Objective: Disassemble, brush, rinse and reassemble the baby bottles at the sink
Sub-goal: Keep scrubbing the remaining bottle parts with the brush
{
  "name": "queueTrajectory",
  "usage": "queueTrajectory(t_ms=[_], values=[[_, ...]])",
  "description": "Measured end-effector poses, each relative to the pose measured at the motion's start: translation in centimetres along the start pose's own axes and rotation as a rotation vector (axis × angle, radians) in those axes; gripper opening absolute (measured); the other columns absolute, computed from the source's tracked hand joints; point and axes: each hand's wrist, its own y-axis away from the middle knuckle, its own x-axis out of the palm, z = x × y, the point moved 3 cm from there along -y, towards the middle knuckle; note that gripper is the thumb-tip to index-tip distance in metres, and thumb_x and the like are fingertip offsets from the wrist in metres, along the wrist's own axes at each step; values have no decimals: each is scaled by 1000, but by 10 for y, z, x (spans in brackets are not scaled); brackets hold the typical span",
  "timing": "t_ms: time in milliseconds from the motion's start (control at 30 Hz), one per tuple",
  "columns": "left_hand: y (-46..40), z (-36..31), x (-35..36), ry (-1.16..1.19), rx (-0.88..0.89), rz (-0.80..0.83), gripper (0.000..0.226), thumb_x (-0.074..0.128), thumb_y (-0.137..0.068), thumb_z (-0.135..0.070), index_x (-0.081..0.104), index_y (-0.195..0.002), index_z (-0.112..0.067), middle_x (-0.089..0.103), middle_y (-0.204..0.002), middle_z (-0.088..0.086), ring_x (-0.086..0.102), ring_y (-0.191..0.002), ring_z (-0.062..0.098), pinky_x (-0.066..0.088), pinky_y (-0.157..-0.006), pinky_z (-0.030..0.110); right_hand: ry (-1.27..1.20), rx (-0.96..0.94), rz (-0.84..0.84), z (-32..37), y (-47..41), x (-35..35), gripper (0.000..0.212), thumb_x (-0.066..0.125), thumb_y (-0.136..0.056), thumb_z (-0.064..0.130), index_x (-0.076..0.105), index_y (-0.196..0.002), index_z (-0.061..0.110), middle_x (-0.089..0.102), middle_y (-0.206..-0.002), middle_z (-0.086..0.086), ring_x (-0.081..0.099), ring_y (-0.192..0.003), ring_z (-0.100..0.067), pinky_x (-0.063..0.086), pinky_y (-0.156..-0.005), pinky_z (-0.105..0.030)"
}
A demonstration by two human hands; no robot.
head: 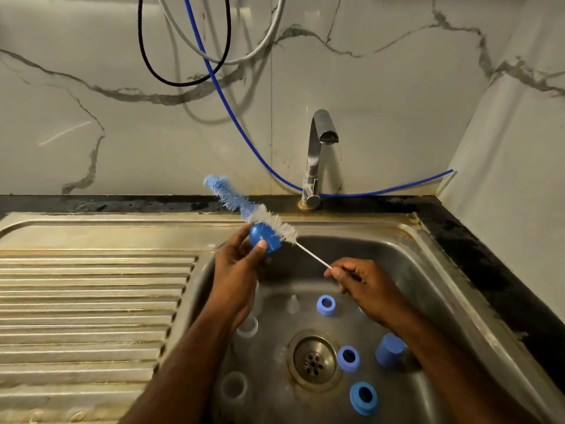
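I see my left hand (237, 264) grasping a blue cap (264, 238) above the sink (428, 270), at its 11 o'clock edge. My right hand (359, 281) pinches the wire handle of the bottle brush (253, 209), bristles touching the cap. Blue rings (326, 305) and clear bottles (247, 327) lie around the drain (313, 359).

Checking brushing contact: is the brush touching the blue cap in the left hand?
Touching. Head view shows the brush bristles lying against the blue cap with no gap.

No legible txt, labels, brands or nos. anywhere.
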Motion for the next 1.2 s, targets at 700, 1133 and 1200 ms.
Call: queueTrajectory(t_ms=[700, 1133, 1200], values=[[-6, -7, -14, -18, 86, -94, 43, 63, -90, 0, 60, -132, -12, 72, -120, 1, 68, -114, 15, 55, -100, 37, 198, -143, -35, 16, 3, -6, 28, 51, -103, 19, 59, -76, 24, 59, -69, 4, 56, -65, -11, 48, -65, -37], [-2, 5, 2, -57, 48, 64, 38, 61, -91, 4, 61, -129, -5, 73, -120, 9, 68, -114, 22, 55, -99, 36, 213, -177, -41, 26, 3, 8, 28, 50, -103, 20, 59, -77, 26, 57, -64, 4, 55, -61, -12, 45, -57, -27], [0, 12, 9, -78, 53, 92, 41, 63, -90, 5, 60, -130, -2, 71, -122, 11, 67, -116, 22, 54, -101, 36, 221, -211, -60, 31, 3, 14, 27, 49, -103, 18, 60, -78, 23, 55, -62, 4, 54, -59, -10, 42, -54, -21]])
